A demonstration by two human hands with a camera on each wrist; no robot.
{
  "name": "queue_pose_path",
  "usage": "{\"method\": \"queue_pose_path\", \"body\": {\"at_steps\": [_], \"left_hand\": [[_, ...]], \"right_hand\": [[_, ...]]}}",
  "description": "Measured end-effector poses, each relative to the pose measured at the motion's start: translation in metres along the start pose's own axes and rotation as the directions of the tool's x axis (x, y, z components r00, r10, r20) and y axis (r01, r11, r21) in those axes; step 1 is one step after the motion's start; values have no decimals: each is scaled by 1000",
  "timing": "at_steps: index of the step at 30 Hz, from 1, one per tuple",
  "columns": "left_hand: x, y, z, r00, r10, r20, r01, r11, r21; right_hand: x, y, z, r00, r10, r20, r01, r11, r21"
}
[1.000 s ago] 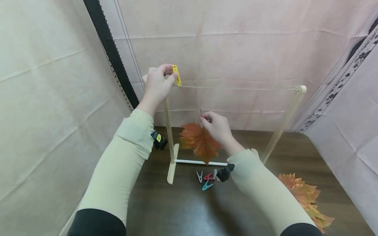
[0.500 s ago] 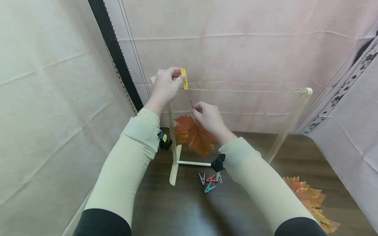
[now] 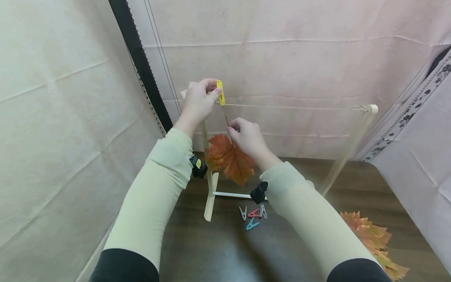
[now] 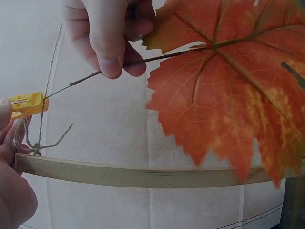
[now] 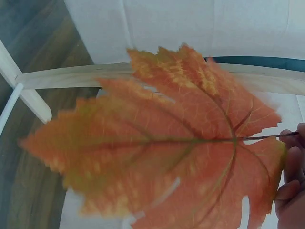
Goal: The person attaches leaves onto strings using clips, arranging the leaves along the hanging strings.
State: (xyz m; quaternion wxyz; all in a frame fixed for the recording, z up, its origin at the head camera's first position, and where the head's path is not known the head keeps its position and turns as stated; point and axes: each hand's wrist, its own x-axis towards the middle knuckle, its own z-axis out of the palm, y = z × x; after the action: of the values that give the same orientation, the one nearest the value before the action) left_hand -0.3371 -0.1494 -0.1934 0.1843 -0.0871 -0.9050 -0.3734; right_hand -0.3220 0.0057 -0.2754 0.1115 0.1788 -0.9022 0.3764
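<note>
My left hand [image 3: 198, 102] pinches a yellow clothespin [image 3: 220, 93] on the string [image 3: 289, 107], near the left post of a wooden frame. Below and to the right, my right hand [image 3: 249, 138] holds an orange-red artificial maple leaf [image 3: 232, 160] by its thin stem, blade hanging down. In the left wrist view, the stem [image 4: 86, 78] reaches the string at the clothespin's [image 4: 32, 104] tip; whether the clothespin grips it, I cannot tell. The right wrist view shows the leaf [image 5: 157, 143] spread wide, with fingertips [image 5: 293, 164] at its stem.
Several loose clothespins, among them a blue one [image 3: 252, 224] and a red one [image 3: 253, 213], lie on the dark wooden table [image 3: 197, 250]. More autumn leaves [image 3: 375, 239] are piled at right. The frame's right post [image 3: 349, 150] stands beyond my right arm.
My right hand has moved up and left, bringing the leaf's stem close under the clothespin. The left hand keeps its grip on the clothespin at the string. The head view has shifted slightly.
</note>
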Motion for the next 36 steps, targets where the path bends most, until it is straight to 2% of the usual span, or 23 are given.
{"method": "queue_pose_path", "body": {"at_steps": [6, 12, 19, 28, 36], "left_hand": [[1, -1, 1, 1000, 13, 11, -13, 1000, 19], [-2, -4, 6, 999, 35, 31, -36, 999, 22], [-3, -3, 4, 998, 44, 52, -48, 996, 80], [-6, -7, 2, 998, 49, 42, -53, 994, 96], [-15, -11, 2, 1000, 26, -16, -24, 995, 96]], "right_hand": [[2, 0, 2, 1000, 2, -22, -2, 1000, -2], [3, -1, 5, 998, 18, -57, -14, 998, 66], [5, -6, 5, 998, 39, -42, -36, 997, 64], [5, -2, 7, 999, 15, -49, -12, 998, 56], [-5, 14, 6, 999, 16, -48, -13, 998, 56]]}}
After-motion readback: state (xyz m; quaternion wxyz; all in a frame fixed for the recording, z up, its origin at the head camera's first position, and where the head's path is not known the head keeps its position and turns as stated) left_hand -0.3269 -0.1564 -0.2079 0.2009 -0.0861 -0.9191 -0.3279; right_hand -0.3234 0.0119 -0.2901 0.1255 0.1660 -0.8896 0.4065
